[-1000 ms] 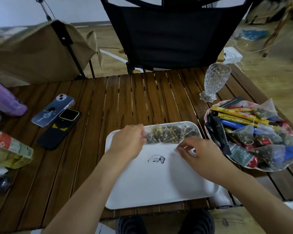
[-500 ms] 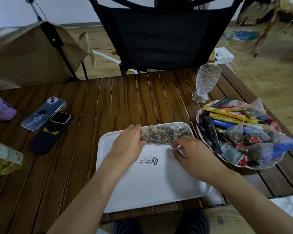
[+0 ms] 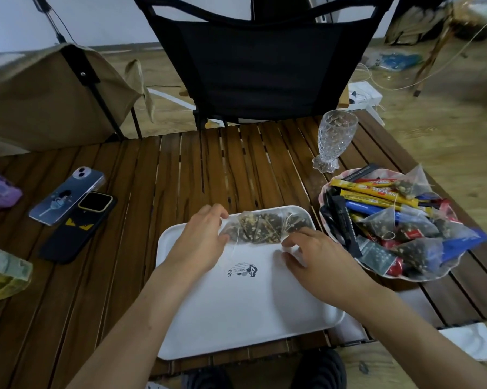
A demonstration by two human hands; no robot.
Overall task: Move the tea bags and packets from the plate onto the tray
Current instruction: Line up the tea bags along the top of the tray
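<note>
A row of translucent mesh pyramid tea bags (image 3: 262,227), filled with dark and pale leaf bits, lies along the far edge of the smooth white rectangular tray (image 3: 245,310). The left hand (image 3: 201,242) pinches the row's left end; the right hand (image 3: 318,258) rests fingers curled at its right end. Beside the tray, a scalloped plate (image 3: 325,189) holds glossy stick packets (image 3: 374,193) on the slatted wooden table (image 3: 141,186).

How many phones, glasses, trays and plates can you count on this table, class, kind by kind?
Phones: 2 (blue-cased phone, black-cased phone)
Glass: 1
Tray: 1
Plate: 1
Total: 5
</note>
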